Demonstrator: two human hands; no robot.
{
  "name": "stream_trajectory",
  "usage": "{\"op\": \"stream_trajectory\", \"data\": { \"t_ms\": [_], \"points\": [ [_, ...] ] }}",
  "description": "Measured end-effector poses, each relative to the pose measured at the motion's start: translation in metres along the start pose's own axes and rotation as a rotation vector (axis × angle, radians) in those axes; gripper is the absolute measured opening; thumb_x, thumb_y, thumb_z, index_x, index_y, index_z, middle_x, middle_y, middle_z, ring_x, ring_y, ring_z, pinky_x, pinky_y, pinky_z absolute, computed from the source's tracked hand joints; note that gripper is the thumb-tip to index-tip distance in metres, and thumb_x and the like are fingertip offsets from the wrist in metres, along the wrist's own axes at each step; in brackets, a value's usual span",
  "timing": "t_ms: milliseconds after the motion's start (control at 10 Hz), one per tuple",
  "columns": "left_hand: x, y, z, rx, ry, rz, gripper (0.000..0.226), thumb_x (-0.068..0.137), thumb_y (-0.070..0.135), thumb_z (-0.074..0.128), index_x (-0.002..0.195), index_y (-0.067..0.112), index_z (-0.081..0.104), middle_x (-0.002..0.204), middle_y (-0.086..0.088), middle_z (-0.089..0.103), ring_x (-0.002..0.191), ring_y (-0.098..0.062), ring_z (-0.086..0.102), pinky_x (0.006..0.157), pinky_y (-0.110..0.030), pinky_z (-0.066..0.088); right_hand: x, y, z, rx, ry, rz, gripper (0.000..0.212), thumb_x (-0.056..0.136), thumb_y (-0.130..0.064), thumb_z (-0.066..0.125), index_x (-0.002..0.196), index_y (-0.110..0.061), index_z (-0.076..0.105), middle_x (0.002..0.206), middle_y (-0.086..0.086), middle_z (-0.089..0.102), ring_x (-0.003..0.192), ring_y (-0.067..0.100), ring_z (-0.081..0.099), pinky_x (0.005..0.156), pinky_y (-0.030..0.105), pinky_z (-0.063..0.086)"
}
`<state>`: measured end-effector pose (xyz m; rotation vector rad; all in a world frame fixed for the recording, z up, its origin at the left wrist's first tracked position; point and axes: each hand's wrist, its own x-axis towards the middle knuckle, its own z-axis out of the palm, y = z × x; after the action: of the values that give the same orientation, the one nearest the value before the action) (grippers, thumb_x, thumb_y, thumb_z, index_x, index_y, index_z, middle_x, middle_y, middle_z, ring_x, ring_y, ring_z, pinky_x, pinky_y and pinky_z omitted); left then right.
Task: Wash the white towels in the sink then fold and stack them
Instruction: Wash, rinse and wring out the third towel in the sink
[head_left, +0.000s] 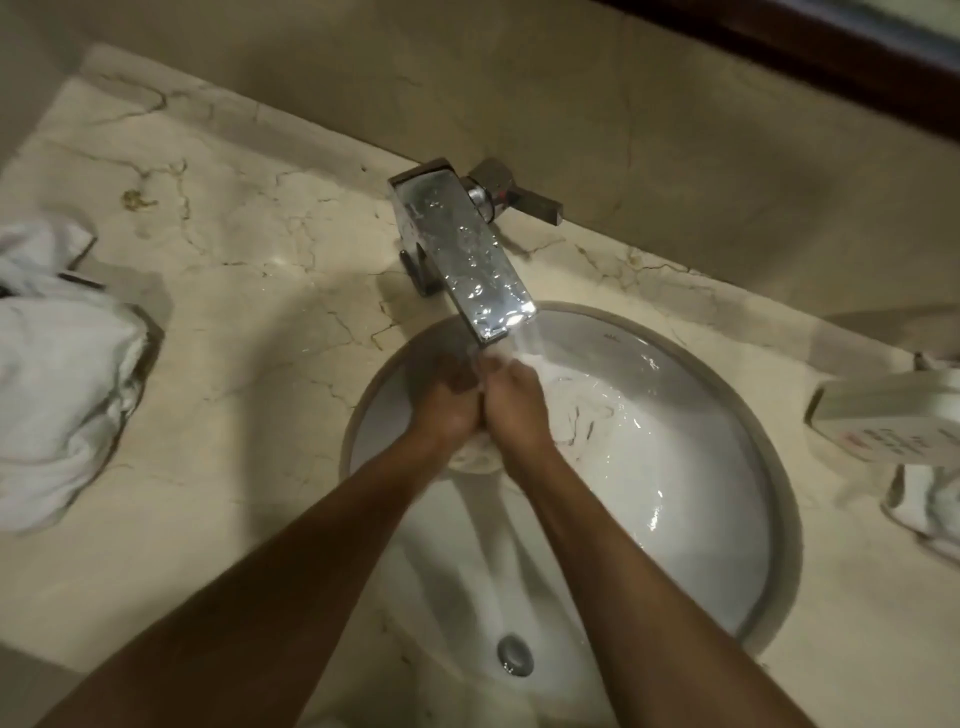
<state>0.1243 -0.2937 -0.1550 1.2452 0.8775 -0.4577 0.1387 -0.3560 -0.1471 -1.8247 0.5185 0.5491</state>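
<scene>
Over the round white sink, the left hand and the right hand are pressed side by side, fingers curled tight around a bunched wet white towel held right under the water running from the square chrome faucet. Part of the towel hangs below the wrists into the basin. More white towels lie crumpled on the marble counter at the far left, well apart from the sink, and a white tissue box sits at the right edge.

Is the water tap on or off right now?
On. Water pours from the faucet spout onto the towel both hands hold.
</scene>
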Motion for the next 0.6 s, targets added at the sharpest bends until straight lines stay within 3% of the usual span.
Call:
{"op": "stream_trajectory", "data": {
  "t_ms": [100, 200, 300, 400, 500, 600],
  "points": [
    [-0.016, 0.003, 0.011, 0.054, -0.018, 0.069, 0.024, 0.105, 0.033, 0.043, 0.118, 0.015, 0.053, 0.092, 0.007, 0.059, 0.084, -0.012, 0.062, 0.065, -0.017, 0.047, 0.02, -0.002, -0.014, 0.158, 0.022, 0.075, 0.04, 0.107, -0.033, 0.037, 0.095, -0.005, 0.063, 0.089, 0.011, 0.068, 0.076, 0.021, 0.066, 0.068, 0.029, 0.051],
    [-0.017, 0.018, 0.005, -0.565, -0.075, -0.004, 0.04, 0.1, 0.034, 0.041, 0.093, 0.004, 0.067, 0.09, -0.008, 0.064, 0.095, -0.024, 0.064, 0.087, -0.029, 0.048, 0.018, 0.009, -0.009, 0.24, -0.083, 0.146, 0.045, 0.099, -0.046, 0.042, 0.117, -0.01, 0.062, 0.108, 0.014, 0.071, 0.102, 0.028, 0.067, 0.09, 0.04, 0.053],
    [-0.016, 0.004, -0.027, -0.729, -0.173, -0.094, 0.039, 0.102, 0.016, 0.034, 0.113, -0.003, 0.066, 0.117, -0.021, 0.067, 0.119, -0.032, 0.06, 0.108, -0.039, 0.044, 0.037, 0.05, -0.03, 0.175, -0.429, 0.033, 0.039, 0.106, -0.017, 0.041, 0.13, 0.013, 0.049, 0.134, 0.036, 0.052, 0.132, 0.024, 0.053, 0.11, 0.034, 0.041],
    [-0.026, -0.019, -0.039, -0.513, -0.267, 0.107, 0.029, 0.098, 0.011, 0.047, 0.117, 0.006, 0.068, 0.117, -0.018, 0.069, 0.113, -0.03, 0.065, 0.091, -0.035, 0.056, 0.037, 0.069, -0.035, 0.264, -0.381, 0.024, 0.041, 0.11, -0.022, 0.028, 0.115, 0.01, 0.052, 0.129, 0.015, 0.065, 0.117, 0.018, 0.062, 0.1, 0.033, 0.049],
    [-0.03, -0.034, -0.035, -0.49, -0.338, 0.102, 0.037, 0.098, 0.014, 0.05, 0.134, 0.015, 0.057, 0.126, -0.015, 0.067, 0.112, -0.029, 0.067, 0.088, -0.041, 0.057, 0.005, 0.037, -0.041, 0.308, -0.185, 0.252, 0.034, 0.104, -0.039, 0.047, 0.115, -0.01, 0.062, 0.109, 0.011, 0.072, 0.104, 0.026, 0.069, 0.084, 0.036, 0.056],
    [-0.032, -0.035, -0.033, -0.48, -0.419, 0.04, 0.043, 0.098, 0.012, 0.051, 0.14, 0.016, 0.054, 0.133, -0.014, 0.063, 0.119, -0.03, 0.063, 0.096, -0.046, 0.055, 0.002, 0.034, -0.052, 0.724, -0.24, 0.271, 0.054, 0.097, -0.038, 0.06, 0.136, -0.002, 0.051, 0.134, 0.025, 0.059, 0.125, 0.037, 0.059, 0.1, 0.047, 0.052]
  ]
}}
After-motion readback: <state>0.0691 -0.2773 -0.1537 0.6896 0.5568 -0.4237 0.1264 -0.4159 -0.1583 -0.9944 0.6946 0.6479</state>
